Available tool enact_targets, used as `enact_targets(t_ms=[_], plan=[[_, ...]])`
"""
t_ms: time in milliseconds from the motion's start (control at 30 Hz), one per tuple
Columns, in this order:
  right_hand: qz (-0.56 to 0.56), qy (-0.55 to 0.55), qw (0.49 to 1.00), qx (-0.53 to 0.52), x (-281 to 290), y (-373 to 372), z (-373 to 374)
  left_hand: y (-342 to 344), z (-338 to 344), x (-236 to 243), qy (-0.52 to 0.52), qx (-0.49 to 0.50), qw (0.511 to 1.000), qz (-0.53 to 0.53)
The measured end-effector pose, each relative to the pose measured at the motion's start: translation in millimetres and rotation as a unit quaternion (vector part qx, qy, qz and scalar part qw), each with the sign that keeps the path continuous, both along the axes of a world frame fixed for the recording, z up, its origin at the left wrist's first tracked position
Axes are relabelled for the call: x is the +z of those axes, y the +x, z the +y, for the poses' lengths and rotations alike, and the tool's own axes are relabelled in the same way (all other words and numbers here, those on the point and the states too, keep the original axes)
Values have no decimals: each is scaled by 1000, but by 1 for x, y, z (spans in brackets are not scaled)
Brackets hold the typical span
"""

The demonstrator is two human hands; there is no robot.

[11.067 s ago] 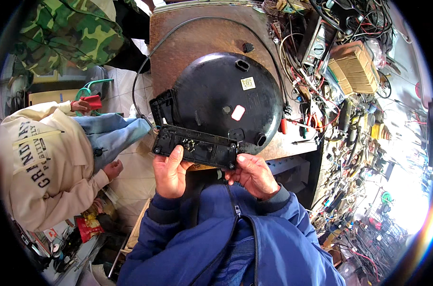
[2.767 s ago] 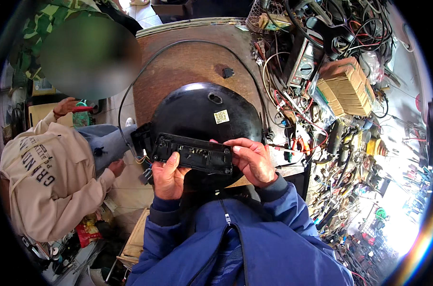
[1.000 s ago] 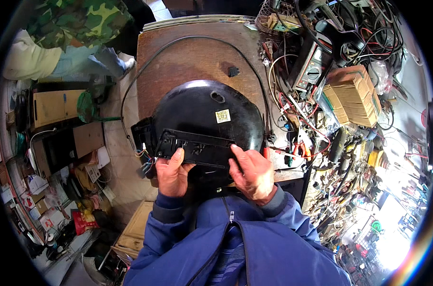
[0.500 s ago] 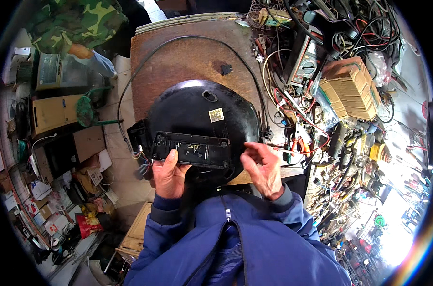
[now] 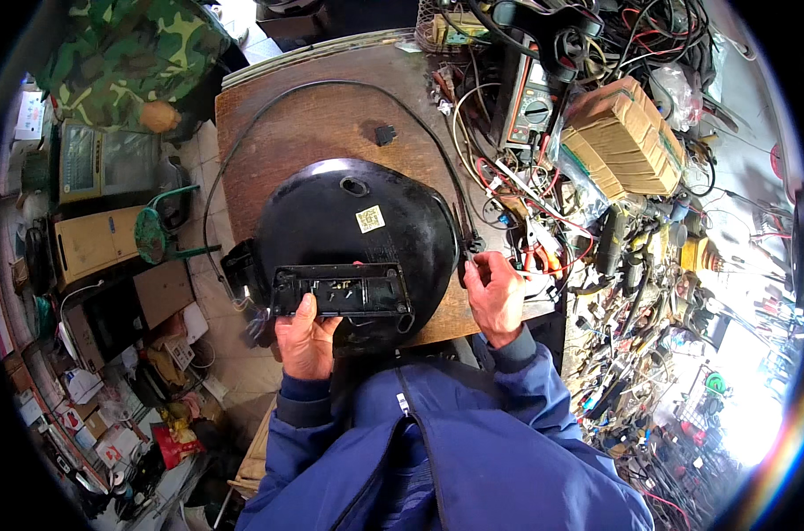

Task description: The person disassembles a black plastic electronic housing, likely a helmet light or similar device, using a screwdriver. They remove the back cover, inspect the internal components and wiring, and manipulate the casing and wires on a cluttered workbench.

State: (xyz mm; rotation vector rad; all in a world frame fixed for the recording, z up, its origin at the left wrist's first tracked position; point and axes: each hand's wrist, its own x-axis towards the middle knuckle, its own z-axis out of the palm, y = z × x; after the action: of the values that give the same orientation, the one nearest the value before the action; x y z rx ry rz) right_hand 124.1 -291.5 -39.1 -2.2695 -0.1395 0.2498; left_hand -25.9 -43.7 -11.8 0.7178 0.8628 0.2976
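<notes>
My left hand (image 5: 305, 343) grips a shallow black rectangular plastic cover (image 5: 380, 296) by its near left edge, thumb on top. Several small screws (image 5: 338, 290) lie loose inside the cover. Beneath it is a large round black appliance body (image 5: 313, 212) with a square printed label (image 5: 369, 219) and an oval hole. At the right rim of that body, my right hand (image 5: 498, 301) has its fingers curled together beside the end of a black cable (image 5: 462, 217). Something dark shows at its fingertips, but what it is cannot be made out.
A brown wooden table (image 5: 256, 146) carries the work, with a small black block (image 5: 384, 134) near its far side. To the right are a multimeter (image 5: 530, 111), a cardboard box (image 5: 628, 146), pliers (image 5: 541, 252) and heaped tools. Beyond the table's left edge stands a person in camouflage (image 5: 136, 62).
The right hand has moved from beside the cover to the cable end at the appliance's right rim, its fingers now curled. The left hand still holds the cover, now tilted. The whole view has shifted.
</notes>
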Motion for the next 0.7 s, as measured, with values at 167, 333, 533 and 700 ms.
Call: enact_targets(t_ms=[167,333,533,700], plan=[[-76,-240,957,142,-48,-16,-30,0,-2,-2,-13,14,1000,7],[-9,-244,967,78,-54,-21,-27,2,-2,1,-2,9,1000,16],[-184,6,983,3,47,-17,-19,4,-3,1,-20,27,999,14],[-213,117,969,39,111,-23,-5,2,-1,-1,-17,16,999,27]])
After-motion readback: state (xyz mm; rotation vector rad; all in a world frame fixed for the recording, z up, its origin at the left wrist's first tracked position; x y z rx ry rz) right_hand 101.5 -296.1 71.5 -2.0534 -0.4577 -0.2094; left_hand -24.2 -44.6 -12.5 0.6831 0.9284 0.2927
